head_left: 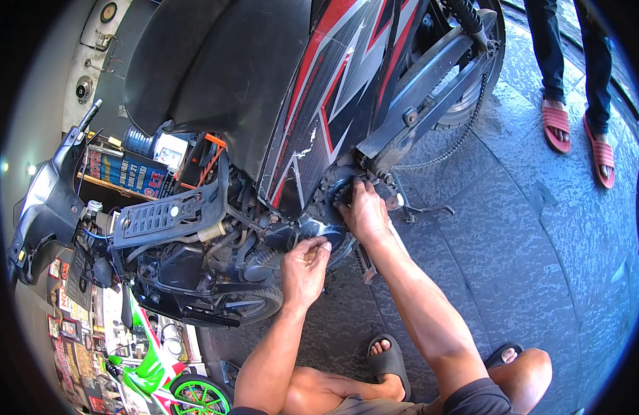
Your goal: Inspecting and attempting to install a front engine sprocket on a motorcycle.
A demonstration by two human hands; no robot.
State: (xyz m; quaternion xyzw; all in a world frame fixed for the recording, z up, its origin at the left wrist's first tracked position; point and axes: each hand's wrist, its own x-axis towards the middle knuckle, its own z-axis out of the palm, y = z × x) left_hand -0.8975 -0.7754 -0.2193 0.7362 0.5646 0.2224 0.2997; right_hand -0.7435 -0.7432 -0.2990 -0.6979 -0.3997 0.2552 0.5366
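Note:
A motorcycle with a black seat and a red, black and grey side panel [302, 117] stands in front of me. My left hand [307, 268] is closed, thumb against fingers, at the edge of the round dark engine cover [325, 227]; what it pinches, if anything, is hidden. Farther right and a little higher, my right hand [366, 213] has its fingers curled into the dark recess behind that cover. Its fingertips press on some black part there that I cannot make out. A slack drive chain [447, 159] hangs from the rear wheel toward this recess.
A kickstand-like metal lever [430, 209] juts out right of my right hand. At the upper right stands a person in pink sandals [556, 124]. A green and white motorcycle [145, 373] is at the lower left. Shelves with tools and boxes [171, 149] line the left side.

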